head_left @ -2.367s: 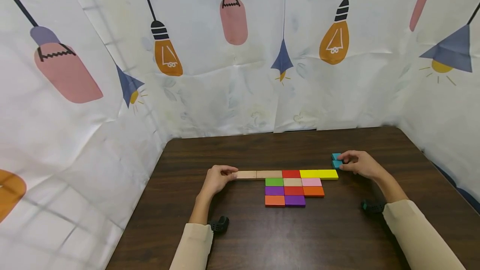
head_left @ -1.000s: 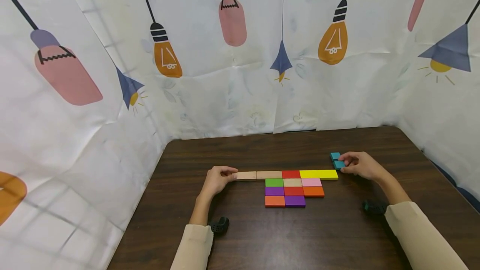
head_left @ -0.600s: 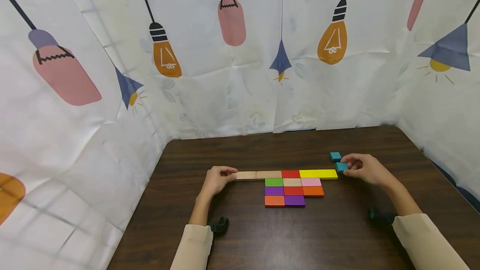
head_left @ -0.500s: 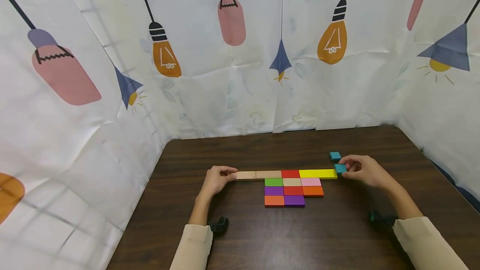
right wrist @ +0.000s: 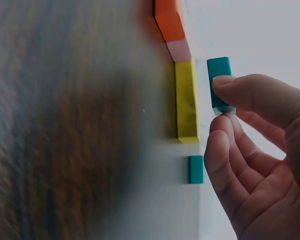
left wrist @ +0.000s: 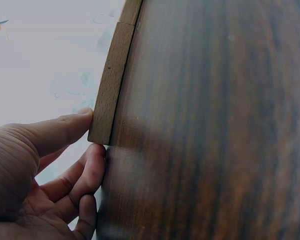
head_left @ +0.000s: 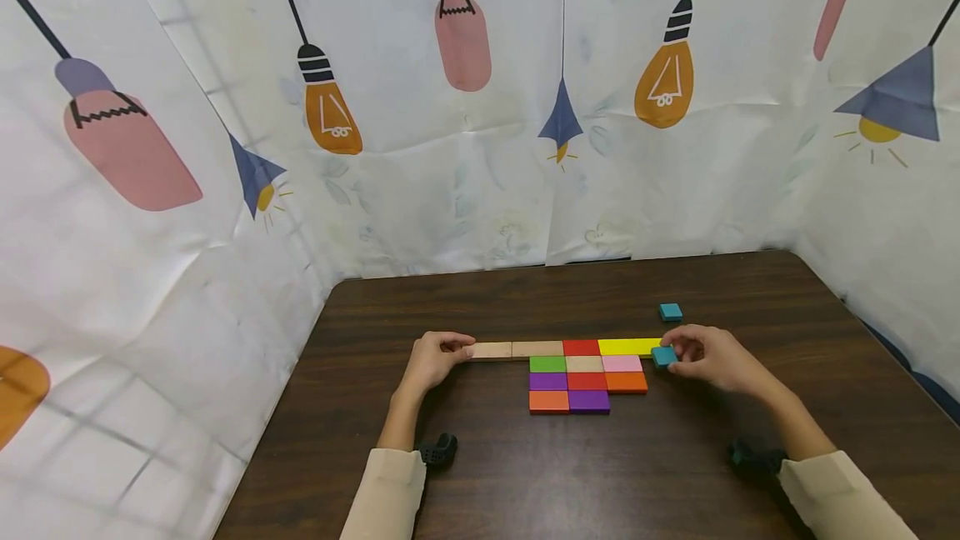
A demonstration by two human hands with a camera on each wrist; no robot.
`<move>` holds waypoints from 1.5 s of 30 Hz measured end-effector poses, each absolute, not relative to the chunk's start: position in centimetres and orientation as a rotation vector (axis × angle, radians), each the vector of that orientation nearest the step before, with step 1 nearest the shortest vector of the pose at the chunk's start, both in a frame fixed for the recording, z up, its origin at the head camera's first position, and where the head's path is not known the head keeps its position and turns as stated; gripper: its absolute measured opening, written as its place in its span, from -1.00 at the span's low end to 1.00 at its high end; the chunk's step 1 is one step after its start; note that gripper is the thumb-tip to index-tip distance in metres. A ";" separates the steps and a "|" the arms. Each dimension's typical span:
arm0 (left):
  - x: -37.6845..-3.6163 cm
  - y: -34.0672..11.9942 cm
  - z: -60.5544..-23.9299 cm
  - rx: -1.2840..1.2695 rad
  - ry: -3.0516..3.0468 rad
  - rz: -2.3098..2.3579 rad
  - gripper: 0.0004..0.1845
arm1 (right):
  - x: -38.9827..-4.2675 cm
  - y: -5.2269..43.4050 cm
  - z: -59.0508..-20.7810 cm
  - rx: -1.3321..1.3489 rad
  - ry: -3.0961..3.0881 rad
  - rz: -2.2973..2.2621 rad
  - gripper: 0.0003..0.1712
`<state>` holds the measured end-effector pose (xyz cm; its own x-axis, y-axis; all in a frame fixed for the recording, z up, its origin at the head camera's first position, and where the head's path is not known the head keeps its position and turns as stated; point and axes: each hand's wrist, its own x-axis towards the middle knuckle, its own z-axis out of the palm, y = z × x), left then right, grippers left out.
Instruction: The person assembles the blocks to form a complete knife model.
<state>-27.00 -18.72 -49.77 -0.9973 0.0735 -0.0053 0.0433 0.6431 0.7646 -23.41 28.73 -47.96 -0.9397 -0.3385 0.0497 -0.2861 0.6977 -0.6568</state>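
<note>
My right hand (head_left: 712, 355) pinches a small teal block (head_left: 663, 357) between thumb and fingers. In the right wrist view that teal block (right wrist: 219, 82) is up off the table, and in the head view it overlaps the right end of the yellow block (head_left: 628, 347). A second teal block (head_left: 671, 312) lies behind it on the table. At the left end of the row, my left hand (head_left: 435, 361) holds the end of a plain wooden block (head_left: 492, 350). The left wrist view has the thumb against this wooden block (left wrist: 110, 85), with curled fingers beside its end.
Another wooden block (head_left: 537, 349) and a red block (head_left: 581, 348) continue the row. Below stand shorter rows with green (head_left: 547, 364), pink (head_left: 622, 364), orange (head_left: 627, 382) and purple (head_left: 588, 402) blocks. A printed curtain hangs beyond the dark table (head_left: 480, 482).
My right hand has drawn one teal block away from the other, lifted it and carried it left and nearer, to the yellow block's end. My left hand has stayed at the wooden block.
</note>
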 end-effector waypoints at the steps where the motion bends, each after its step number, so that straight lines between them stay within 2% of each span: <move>1: -27.0 -18.7 -49.8 0.099 2.814 1.308 -0.86 | -23.4 28.6 -48.1 -0.526 2.822 -1.065 -0.64; 45: -26.8 -18.6 -49.5 0.099 2.824 1.315 -0.85 | -23.8 26.6 -48.9 -0.487 2.789 -0.954 -0.70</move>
<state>-26.78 -18.61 -49.52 -0.9977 0.0683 0.0041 0.0471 0.6418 0.7654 -23.80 26.64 -48.92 -0.9354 -0.3512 -0.0397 -0.2533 0.7444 -0.6178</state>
